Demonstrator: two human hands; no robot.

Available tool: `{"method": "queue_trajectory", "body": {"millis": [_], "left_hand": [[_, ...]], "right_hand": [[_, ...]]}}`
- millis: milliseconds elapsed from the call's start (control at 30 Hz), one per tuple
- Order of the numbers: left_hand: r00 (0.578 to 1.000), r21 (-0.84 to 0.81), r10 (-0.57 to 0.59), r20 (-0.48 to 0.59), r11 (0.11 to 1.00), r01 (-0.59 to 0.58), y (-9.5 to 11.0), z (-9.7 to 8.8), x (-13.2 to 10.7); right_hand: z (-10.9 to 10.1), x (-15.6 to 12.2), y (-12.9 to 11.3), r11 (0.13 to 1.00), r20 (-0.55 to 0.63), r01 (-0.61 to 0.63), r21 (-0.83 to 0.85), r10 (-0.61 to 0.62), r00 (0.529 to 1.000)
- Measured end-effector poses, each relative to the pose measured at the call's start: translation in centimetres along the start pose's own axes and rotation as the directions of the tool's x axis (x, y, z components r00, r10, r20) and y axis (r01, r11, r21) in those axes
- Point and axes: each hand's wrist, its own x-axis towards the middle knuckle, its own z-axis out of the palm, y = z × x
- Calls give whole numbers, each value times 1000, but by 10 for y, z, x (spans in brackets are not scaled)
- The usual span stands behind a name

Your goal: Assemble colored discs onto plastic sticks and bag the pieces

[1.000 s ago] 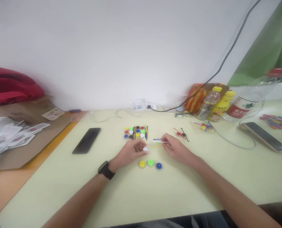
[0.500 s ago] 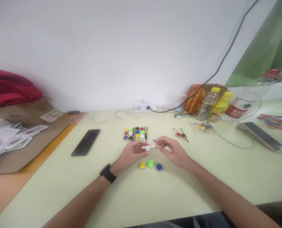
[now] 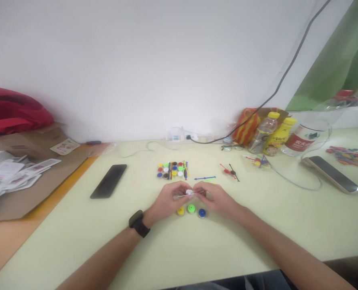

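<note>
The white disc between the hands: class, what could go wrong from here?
The white disc could slip, being so small between the left hand and right hand. If dropped, it might knock the yellow disc, green disc or blue disc close by. Pressed too hard, the thin white arrow held with it might bend.

Pale yellow-green flat tabletop [image 3: 173,253]. On it, L: black rectangular phone [image 3: 108,181]. Ctr: small round yellow plastic disc [image 3: 180,211], small round bright-green plastic disc [image 3: 191,208] & small round blue plastic disc [image 3: 202,213], side by side; thin blue plastic arrow [image 3: 204,178] behind. R: red plastic arrow spinner [image 3: 227,172] w/ black plastic arrow spinner [image 3: 233,172] just beside. Far R: dark-screened, pale-edged phone [image 3: 332,173] nr multicoloured heap of flat pcs [image 3: 349,156].
</note>
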Motion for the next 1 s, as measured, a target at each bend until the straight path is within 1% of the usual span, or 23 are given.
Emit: {"method": "queue_trajectory", "body": {"millis": [167, 267, 400, 600, 667, 733, 900, 933, 1000], "left_hand": [[995, 169, 93, -27, 982, -87, 1, 0, -2], [992, 238, 121, -37, 965, -109, 0, -2, -3], [994, 241, 101, -29, 966, -91, -1, -3, -4], [996, 218, 83, -30, 973, -74, -2, -3, -3], [997, 186, 67, -40, 981, -59, -1, -2, -3], [998, 118, 54, -34, 992, -50, 2, -2, -2], [998, -149, 21, 57, 989, -12, 8, -3, 0], [998, -174, 6, 64, 985, 5, 7, -3, 1], [998, -188, -27, 49, 981, 36, 4, -3, 3]], "right_hand": [[1, -2, 3, 999, 31, -33, -37, 34, 999], [1, -3, 2, 997, 21, -33, -66, 34, 999], [-3, -3, 1, 996, -7, -21, -88, 20, 1000], [-7, 0, -1, 1000, -48, -4, -26, 3, 999], [-9, 0, -2, 1000, -67, -20, 4, 20, 998], [-10, 1, -3, 998, -83, -34, 43, 38, 996], [-12, 4, -3, 987, -108, -49, 154, 67, 992], [-12, 4, -2, 985, -118, -47, 167, 67, 991], [-11, 5, 1, 988, -180, -32, 154, 59, 982]]}}
